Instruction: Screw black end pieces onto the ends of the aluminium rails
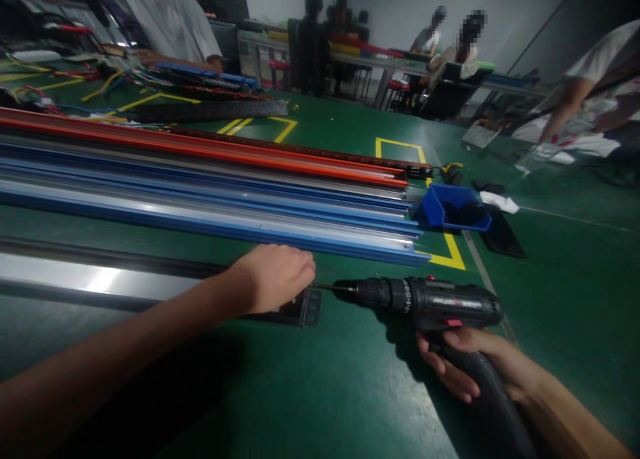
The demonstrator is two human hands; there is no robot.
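My right hand (493,362) is wrapped round the handle of a black cordless drill (450,305). The drill lies level, its long thin bit (333,287) pointing left. The bit's tip reaches the end of a long metal profile (150,283) with a silver face and black edges. Over that same end, my left hand (277,275) is closed, its fingers curled down on the far side and partly hidden. A black slotted end plate (311,307) sticks out beyond the fingers. Whether the left fingertips also hold a screw cannot be seen.
Beyond my hands, long blue profiles (250,219) and an orange profile (260,153) lie side by side. A blue bin (433,209) stands at their right end, beside a dark flat object (503,232). Wires (105,85) lie far left. Other people sit or stand around the green table (565,299).
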